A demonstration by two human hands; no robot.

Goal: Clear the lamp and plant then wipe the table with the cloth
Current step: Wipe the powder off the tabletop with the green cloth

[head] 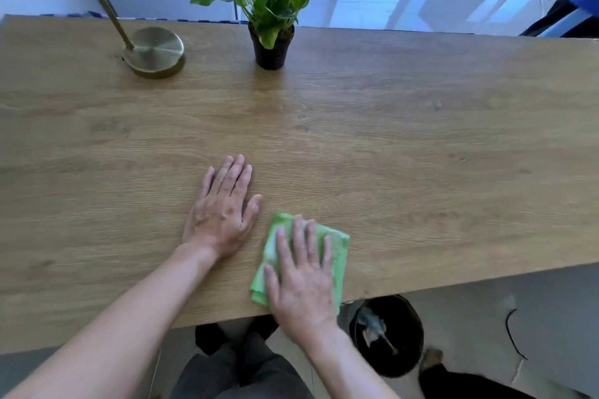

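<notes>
Now the right hand (pixel 303 282) lies flat on the green cloth (pixel 337 256) near the front edge of the wooden table (pixel 421 139), its fingers (pixel 311 240) stretched out and slightly spread, pressing the cloth down rather than pinching it. The cloth is folded into a rough rectangle, and its near corner reaches almost to the table edge. Just left of it the left hand (pixel 223 214) rests palm down on the bare wood, fingers straight and close together, thumb pointing toward the cloth; it holds nothing. Hand and cloth are close but apart. Along the far side of the table stands the lamp (pixel 154 50), its round brass base left of centre and its slanted stem running up out of view. The plant (pixel 270 45) sits in a small dark pot to the right of the lamp base, well apart from it, leaves rising past the far edge. Both are well away from the hands. Under the table's front edge, to the right of the person's legs, a dark bin (pixel 389 334) stands on the floor with some scraps inside.
</notes>
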